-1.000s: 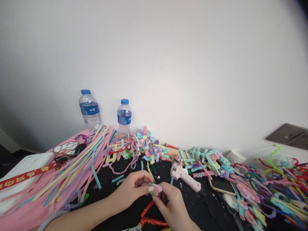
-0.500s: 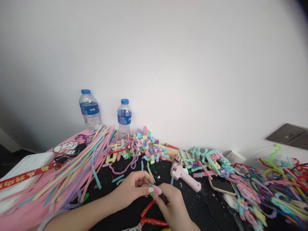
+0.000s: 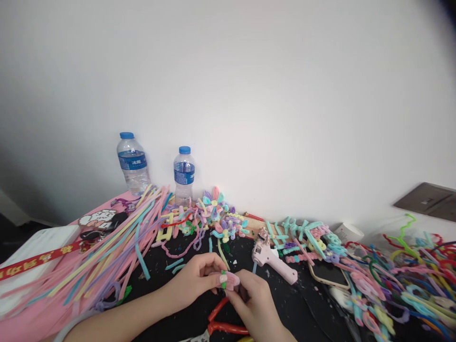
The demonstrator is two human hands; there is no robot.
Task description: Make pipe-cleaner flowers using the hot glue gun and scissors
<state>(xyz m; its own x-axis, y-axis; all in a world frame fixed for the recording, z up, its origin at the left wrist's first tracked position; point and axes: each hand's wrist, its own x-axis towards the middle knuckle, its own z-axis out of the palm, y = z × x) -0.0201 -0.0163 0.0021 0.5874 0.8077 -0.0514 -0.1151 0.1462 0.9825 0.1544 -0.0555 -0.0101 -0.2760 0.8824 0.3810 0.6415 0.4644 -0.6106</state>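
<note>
Pinching a small pink fuzzy piece [image 3: 232,280] by its green band [image 3: 223,279], the left hand [image 3: 197,281] has thumb and fingers closed on the piece's left part. At the other end, the thumb and forefinger of the right hand [image 3: 254,295] also nip it, the remaining fingers curled under and partly hidden. The piece is left of the glue gun [image 3: 276,263] and a little nearer the wearer; the glue gun lies on the black table top [image 3: 295,313]. Nearer still, left of the glue gun, is a red-handled tool [image 3: 228,327], partly covered by the right hand. Behind the glue gun, to the left, lie fuzzy flowers [image 3: 223,227]; beyond them two water bottles [image 3: 184,175] stand by the wall. Far left of the glue gun spreads a bundle of long pipe cleaners [image 3: 117,254]. To its right are a phone [image 3: 329,273], a paper cup [image 3: 348,232] and a heap of bent pipe cleaners [image 3: 423,280].
</note>
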